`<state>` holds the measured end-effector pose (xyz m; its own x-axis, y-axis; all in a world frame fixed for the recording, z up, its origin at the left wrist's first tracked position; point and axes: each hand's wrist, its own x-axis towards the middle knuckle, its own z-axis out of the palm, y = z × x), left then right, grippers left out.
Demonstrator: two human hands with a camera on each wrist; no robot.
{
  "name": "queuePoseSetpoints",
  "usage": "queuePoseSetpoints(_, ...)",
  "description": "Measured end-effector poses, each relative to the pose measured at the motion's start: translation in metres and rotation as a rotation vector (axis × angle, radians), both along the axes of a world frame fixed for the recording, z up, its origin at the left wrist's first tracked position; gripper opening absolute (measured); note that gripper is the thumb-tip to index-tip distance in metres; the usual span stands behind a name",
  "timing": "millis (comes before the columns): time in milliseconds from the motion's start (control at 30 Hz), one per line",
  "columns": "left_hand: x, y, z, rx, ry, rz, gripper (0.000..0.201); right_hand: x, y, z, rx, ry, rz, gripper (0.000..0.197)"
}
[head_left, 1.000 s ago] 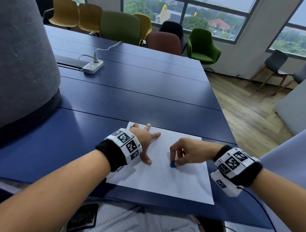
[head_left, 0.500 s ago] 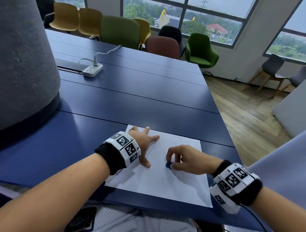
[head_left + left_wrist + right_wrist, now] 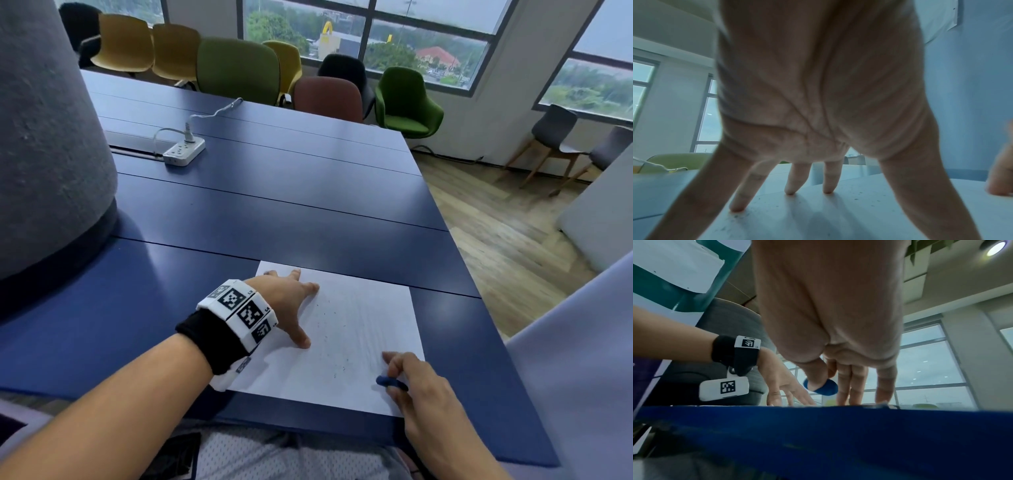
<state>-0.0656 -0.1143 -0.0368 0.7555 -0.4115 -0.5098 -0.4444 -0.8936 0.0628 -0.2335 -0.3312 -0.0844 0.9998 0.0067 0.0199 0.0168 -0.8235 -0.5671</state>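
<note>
Two hands work on the white sheet, which lies on the blue surface. I log the left hand spread, fingers straight, tips pressing the paper, holding nothing. The right hand, just right of it, pinches a small blue eraser between thumb and fingers. I cannot tell whether the eraser touches the paper. Dark crumbs lie between the hands.

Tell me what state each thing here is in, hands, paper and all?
left hand: fingers spread, pressing the paper.
right hand: pinching the blue eraser.
blue eraser: held near the paper's right edge.
paper: flat on the table, speckled with dark crumbs.
power strip: one plug inserted.
</note>
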Motion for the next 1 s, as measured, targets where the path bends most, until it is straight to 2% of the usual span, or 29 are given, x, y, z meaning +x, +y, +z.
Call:
queuePoseSetpoints(67,-0.006,0.001,0.0,-0.017,-0.008,0.003,0.098,-0.002,0.0,-0.007,-0.002,-0.044,-0.01,0.055)
queuePoseSetpoints(167,-0.027,-0.002,-0.003,-0.05,-0.067,-0.006,0.076,-0.005,0.001,-0.009,0.001,-0.103,-0.033,0.055)
queuePoseSetpoints(267,-0.062,-0.017,-0.013,-0.086,-0.124,-0.092,0.082,-0.008,0.003,-0.011,0.009,-0.157,-0.033,0.048)
queuePoseSetpoints(400,-0.106,-0.04,-0.036,-0.184,-0.058,-0.341,0.09,-0.011,0.001,-0.014,0.009,-0.168,-0.042,0.04)
queuePoseSetpoints(500,-0.115,-0.04,-0.053,-0.266,-0.044,-0.417,0.087,-0.013,-0.001,-0.015,0.023,-0.134,-0.054,0.05)
queuePoseSetpoints(600,-0.11,-0.022,-0.056,-0.269,-0.052,-0.343,0.083,-0.014,-0.002,-0.015,0.042,-0.107,-0.062,0.048)
queuePoseSetpoints(733,-0.096,0.016,-0.055,-0.163,-0.07,-0.032,0.113,-0.014,-0.002,-0.018,0.065,-0.1,-0.064,0.046)
queuePoseSetpoints(767,-0.093,0.023,-0.06,-0.139,-0.072,0.057,0.117,-0.014,-0.001,-0.019,0.068,-0.095,-0.064,0.047)
queuePoseSetpoints(833,-0.093,0.023,-0.054,-0.117,-0.132,0.097,0.114,-0.015,-0.001,-0.02,0.077,-0.095,-0.065,0.048)
queuePoseSetpoints(867,-0.097,0.017,-0.048,-0.133,-0.131,0.083,0.105,-0.015,-0.001,-0.02,0.081,-0.1,-0.066,0.048)
queuePoseSetpoints(933,-0.105,-0.004,-0.054,-0.259,-0.199,-0.165,0.087,-0.014,-0.002,-0.02,0.088,-0.112,-0.069,0.048)
queuePoseSetpoints(967,-0.111,-0.014,-0.057,-0.309,-0.152,-0.27,0.081,-0.014,-0.002,-0.019,0.088,-0.112,-0.07,0.047)
queuePoseSetpoints(1000,-0.116,-0.021,-0.053,-0.3,-0.05,-0.305,0.077,-0.014,-0.002,-0.019,0.087,-0.114,-0.067,0.046)
